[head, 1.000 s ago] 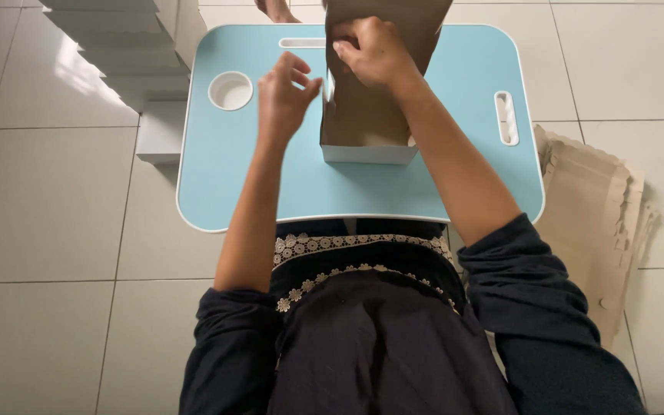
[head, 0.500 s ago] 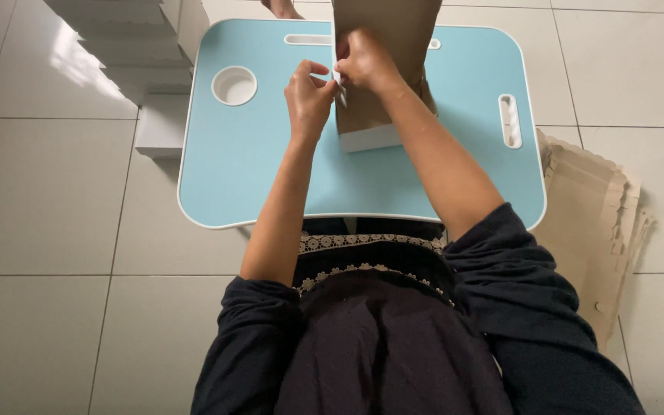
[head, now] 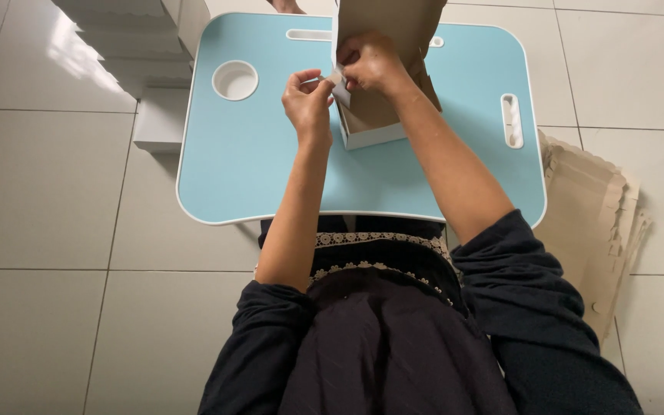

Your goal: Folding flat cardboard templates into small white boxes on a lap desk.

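Upright brown cardboard box [head: 382, 69] on light-blue counter [head: 255, 169]: probably light, stiff, creasable; left hand [head: 309, 96] and right hand [head: 370, 61] fingers pinch its side flap edge.

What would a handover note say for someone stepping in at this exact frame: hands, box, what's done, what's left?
Left hand: pinching a small pale flap at the box's left edge.
Right hand: gripping the same edge from the other side.
Brown cardboard box: standing on the light blue lap table, top open, white underside showing at the bottom.
Flat brown cardboard blanks: stacked on the floor to the right. White stacked boxes: on the floor, upper left.
Done: box stands in shape.
Left: likely the side flap, and the top is not yet closed.
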